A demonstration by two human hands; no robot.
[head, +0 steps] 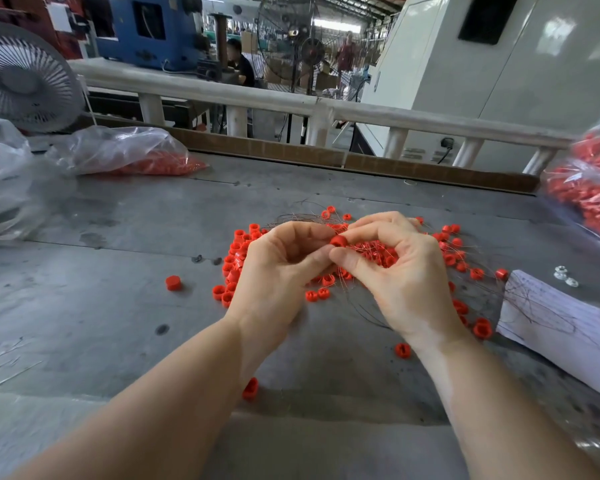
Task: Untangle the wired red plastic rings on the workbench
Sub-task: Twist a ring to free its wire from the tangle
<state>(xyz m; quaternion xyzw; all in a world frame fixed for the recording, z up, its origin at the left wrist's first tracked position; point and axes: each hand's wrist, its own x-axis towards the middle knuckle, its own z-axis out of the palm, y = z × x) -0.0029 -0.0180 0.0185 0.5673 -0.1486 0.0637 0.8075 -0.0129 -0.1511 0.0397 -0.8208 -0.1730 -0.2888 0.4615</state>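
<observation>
From the head view we pinch one red ring (338, 241) between our left hand (274, 271) and right hand (395, 268), above the pile of wired rings (378, 252) mid-workbench (118, 306). A stray cap (173, 283) lies left, paper (561, 323) right, bagged rings (589, 188) far right, a fan (25, 77) behind.
</observation>
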